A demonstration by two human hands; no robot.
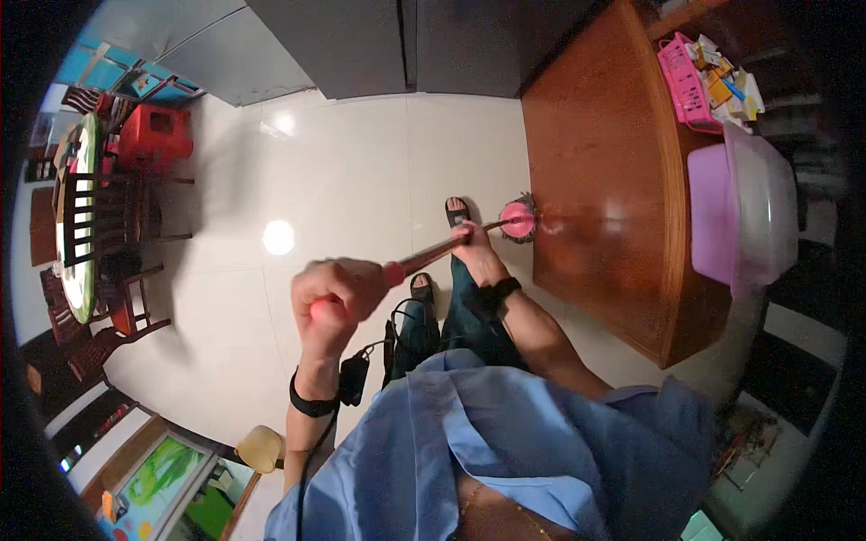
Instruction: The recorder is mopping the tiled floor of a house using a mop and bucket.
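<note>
A mop slants across the view in front of me. My left hand (336, 298) is wrapped round the pink grip at the upper end of its pole. Farther down, my right hand (478, 251) closes round the brownish-red mop pole (433, 257). The round pink mop head (517, 219) with its dark grey fringe rests on the floor, against the base of the brown wooden cabinet (595, 207). Both my wrists have black bands, and a black cable runs along my left forearm.
Glossy pale tiles (334, 180) cover the floor. Grey cabinet doors (325, 45) stand ahead. A red plastic stool (155, 135) and dark wooden chairs (108, 212) surround a table at left. On the wooden cabinet sit a pink basket (686, 86) and a purple tub (713, 212).
</note>
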